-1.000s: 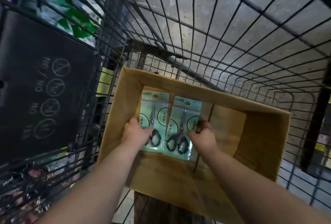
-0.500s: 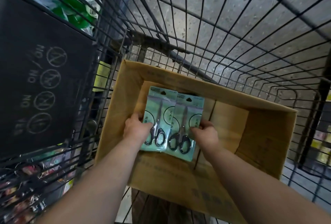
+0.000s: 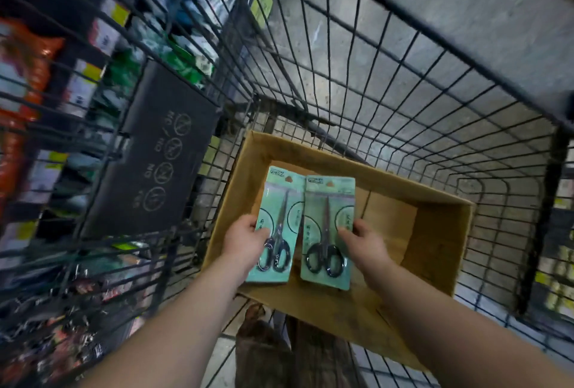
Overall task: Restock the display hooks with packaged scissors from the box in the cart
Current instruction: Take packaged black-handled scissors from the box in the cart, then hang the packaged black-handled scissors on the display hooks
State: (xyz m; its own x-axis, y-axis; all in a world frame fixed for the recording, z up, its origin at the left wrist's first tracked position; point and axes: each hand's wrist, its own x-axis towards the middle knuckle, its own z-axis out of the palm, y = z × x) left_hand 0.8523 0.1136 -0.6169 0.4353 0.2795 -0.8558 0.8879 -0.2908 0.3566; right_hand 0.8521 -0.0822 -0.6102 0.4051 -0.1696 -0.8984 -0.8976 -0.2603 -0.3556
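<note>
Left hand (image 3: 245, 241) grips the left pack (image 3: 281, 216) by its left edge, thumb across the front just above the scissor handles. Right hand (image 3: 365, 243) mirrors it on the right pack (image 3: 329, 226), fingers curled round the right edge. One pack per hand, both firmly held.

Both packs sit side by side over the left half of the box (image 3: 435, 232), inner edges touching or nearly so. Their near ends cover the box's near rim, so they are probably at rim height or above, clear of the bottom. The right half of the box shows bare cardboard.

Key relation: each pack's long axis runs from the box's near edge to its far edge. The handles are at the near end and the hang-hole tab is at the far end, pointing away from the person. The grips are low on the cards, so the tab ends are free to meet a hook.

The hooks are not identifiable here. Blurred shelves (image 3: 37, 83) show through the left side of the cart (image 3: 372, 83), beyond the black sign panel (image 3: 155, 151). If the hooks are that way, the left hand is nearer and its pack likely goes first. The packs would need tipping upright, tab up, to thread on. Risk: the tab end snagging the cart wire on the way out.
</note>
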